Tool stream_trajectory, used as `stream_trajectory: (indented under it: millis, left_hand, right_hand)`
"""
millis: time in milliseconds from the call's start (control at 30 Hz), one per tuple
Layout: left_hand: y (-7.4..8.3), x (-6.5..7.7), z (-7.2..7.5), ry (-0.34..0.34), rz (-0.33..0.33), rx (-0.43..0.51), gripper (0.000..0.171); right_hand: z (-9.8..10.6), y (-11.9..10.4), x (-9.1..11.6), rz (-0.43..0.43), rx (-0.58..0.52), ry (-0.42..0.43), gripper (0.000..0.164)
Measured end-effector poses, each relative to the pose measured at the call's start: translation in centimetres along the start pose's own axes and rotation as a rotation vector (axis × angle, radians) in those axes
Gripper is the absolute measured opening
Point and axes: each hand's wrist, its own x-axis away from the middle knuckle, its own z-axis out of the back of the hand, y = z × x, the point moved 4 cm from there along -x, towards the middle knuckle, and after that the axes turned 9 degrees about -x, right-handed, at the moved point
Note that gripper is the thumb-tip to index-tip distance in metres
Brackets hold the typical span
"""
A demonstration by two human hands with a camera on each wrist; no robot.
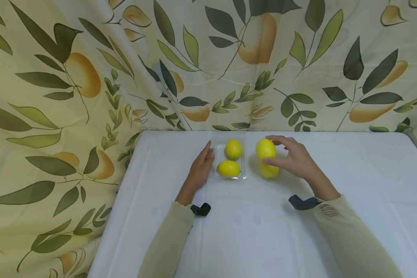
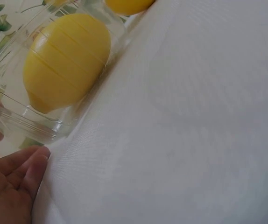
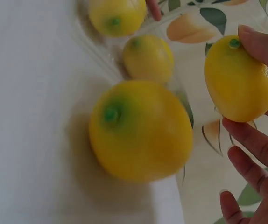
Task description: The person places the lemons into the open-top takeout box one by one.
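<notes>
My right hand (image 1: 295, 157) pinches a yellow lemon (image 3: 236, 84) between thumb and fingertips, its green stem tip showing. Below that lemon, a second lemon (image 3: 143, 144) rests on the white table, partly covered by the held one in the head view. To the left stands a clear plastic container (image 1: 244, 172) with two lemons inside, one lemon (image 1: 233, 149) at the back and one lemon (image 1: 228, 168) lying sideways in front. Along the container's left side my left hand (image 1: 200, 168) stays upright, its extended fingers (image 2: 33, 170) right at the wall.
A white cloth covers the table (image 1: 236, 239), whose far edge meets a hanging curtain (image 1: 208, 88) printed with leaves and orange fruit. Dark camera mounts (image 1: 303, 202) sit at both wrists, below the hands.
</notes>
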Motion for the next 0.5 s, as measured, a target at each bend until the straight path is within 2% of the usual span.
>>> stream_trajectory:
  millis: [333, 500]
  left_hand:
    - [0.1, 0.1, 0.1, 0.004, 0.009, -0.017, 0.056]
    - [0.0, 0.0, 0.1, 0.001, 0.001, -0.013, 0.056]
  right_hand:
    - [-3.2, -2.1, -2.7, -0.002, -0.034, -0.021, 0.078]
    - [-4.9, -3.3, -4.0, 0.033, -0.024, -0.028, 0.081]
